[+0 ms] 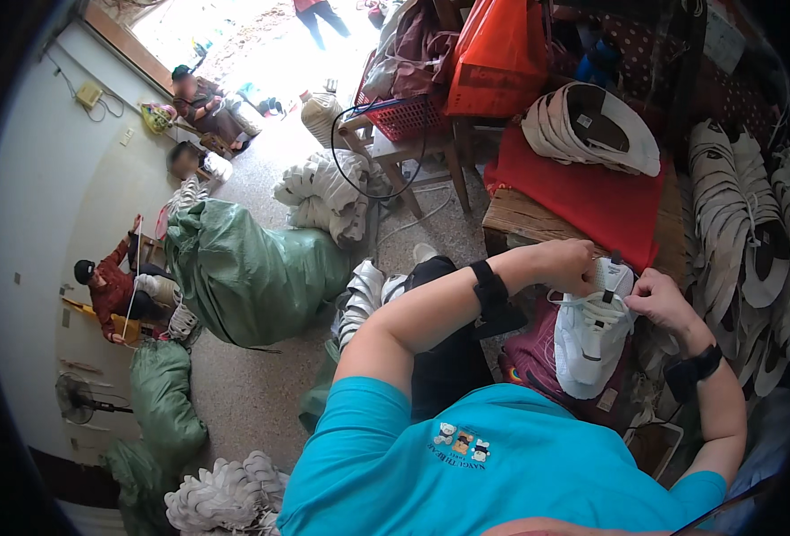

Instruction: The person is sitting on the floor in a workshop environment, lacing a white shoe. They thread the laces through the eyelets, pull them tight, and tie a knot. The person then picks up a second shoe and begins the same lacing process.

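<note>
A white shoe upper [584,350] lies across my lap, its tongue pointing away from me and a white shoelace [602,313] running across its throat. At the left of the tongue my left hand [566,266] is closed with bent fingers. A loose bit of lace shows just below it. My right hand [661,300] pinches at the right eyelet edge, thumb and forefinger pressed together. Both hands appear to grip the lace, though the fingers hide most of it. Beneath the upper is maroon cloth [538,347].
Ahead stands a wooden bench [524,219] with red cloth [582,201] and stacked uppers [622,134]. More uppers [725,196] hang at right. Green sacks [243,268] and upper bundles [328,192] fill the left floor. A red basket [404,116] rests on a stool. Other people sit farther left.
</note>
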The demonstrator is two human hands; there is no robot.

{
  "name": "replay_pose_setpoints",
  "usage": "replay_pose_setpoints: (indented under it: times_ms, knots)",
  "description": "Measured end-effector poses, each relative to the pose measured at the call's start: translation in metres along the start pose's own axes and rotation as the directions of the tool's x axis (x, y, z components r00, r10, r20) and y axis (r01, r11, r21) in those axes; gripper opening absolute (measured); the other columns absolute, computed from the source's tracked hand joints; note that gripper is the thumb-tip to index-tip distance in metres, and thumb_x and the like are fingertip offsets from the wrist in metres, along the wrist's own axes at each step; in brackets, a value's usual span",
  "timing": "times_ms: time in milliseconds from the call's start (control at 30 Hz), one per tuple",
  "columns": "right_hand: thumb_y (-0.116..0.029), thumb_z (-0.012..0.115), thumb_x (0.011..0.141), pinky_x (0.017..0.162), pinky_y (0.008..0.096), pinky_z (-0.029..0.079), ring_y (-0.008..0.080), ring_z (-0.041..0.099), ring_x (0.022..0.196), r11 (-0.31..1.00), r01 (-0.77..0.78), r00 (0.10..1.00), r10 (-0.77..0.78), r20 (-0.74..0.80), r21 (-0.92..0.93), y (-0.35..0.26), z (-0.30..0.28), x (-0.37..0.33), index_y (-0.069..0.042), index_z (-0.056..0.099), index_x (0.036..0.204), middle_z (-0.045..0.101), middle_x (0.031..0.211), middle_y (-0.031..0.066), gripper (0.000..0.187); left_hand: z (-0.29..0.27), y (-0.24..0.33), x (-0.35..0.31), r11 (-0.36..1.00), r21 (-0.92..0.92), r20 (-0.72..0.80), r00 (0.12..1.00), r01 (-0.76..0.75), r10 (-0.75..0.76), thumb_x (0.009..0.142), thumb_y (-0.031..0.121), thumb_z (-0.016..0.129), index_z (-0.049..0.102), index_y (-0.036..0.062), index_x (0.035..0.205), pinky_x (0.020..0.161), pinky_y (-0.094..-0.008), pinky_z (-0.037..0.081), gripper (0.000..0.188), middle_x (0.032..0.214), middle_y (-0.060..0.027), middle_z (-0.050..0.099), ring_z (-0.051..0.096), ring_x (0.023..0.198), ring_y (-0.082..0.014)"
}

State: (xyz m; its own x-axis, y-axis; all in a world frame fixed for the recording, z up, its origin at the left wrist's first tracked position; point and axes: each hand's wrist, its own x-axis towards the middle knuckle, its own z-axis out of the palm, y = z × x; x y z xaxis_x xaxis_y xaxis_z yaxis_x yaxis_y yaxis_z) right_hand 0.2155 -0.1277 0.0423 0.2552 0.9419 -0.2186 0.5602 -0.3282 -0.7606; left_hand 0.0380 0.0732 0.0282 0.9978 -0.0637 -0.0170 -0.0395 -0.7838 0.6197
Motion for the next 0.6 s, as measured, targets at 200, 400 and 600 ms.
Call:
replay_pose_setpoints:
  times_ms: [200, 400, 600]
  knots:
    - [-0.018, 0.075, 0.077, 0.069, 0.0284, 0.042, 0.0154, 0.052, 0.075, 0.986, -0.026, 0.981, 0.056, -0.185, 0.162, 0.013, 0.019, -0.001, 0.0, 0.066, 0.068, 0.051, 0.081, 0.0047, 0.022, 0.035, -0.011, -0.008, 0.987, -0.16, -0.342, 0.938, 0.002, -0.058, 0.075, 0.018, 0.072, 0.073, 0.0046, 0.078, 0.079, -0.0361, 0.048, 0.013, 0.09, -0.0127, 0.057, 0.058, 0.089, -0.0262]
    - [-0.016, 0.075, 0.08, 0.07, 0.0283, 0.044, 0.015, 0.053, 0.075, 0.995, 0.051, 0.983, -0.036, -0.179, 0.08, 0.003, 0.013, -0.014, -0.001, 0.066, 0.073, 0.052, 0.081, 0.004, 0.019, 0.048, 0.005, -0.014, 0.728, -0.682, -0.31, 0.873, 0.071, -0.376, 0.086, 0.021, 0.071, 0.075, 0.0051, 0.088, 0.081, -0.0299, 0.047, 0.016, 0.097, -0.007, 0.054, 0.055, 0.093, -0.0173]
    - [-0.012, 0.071, 0.083, 0.071, 0.0291, 0.046, 0.0146, 0.057, 0.079, 0.973, 0.229, 0.928, -0.216, -0.304, 0.008, 0.008, 0.016, -0.009, -0.003, 0.064, 0.08, 0.056, 0.083, 0.0054, 0.012, 0.035, 0.033, -0.013, 0.471, -0.871, -0.376, 0.807, -0.14, -0.456, 0.086, 0.007, 0.072, 0.068, 0.0044, 0.082, 0.072, -0.0226, 0.045, 0.006, 0.088, -0.001, 0.051, 0.054, 0.087, -0.011]
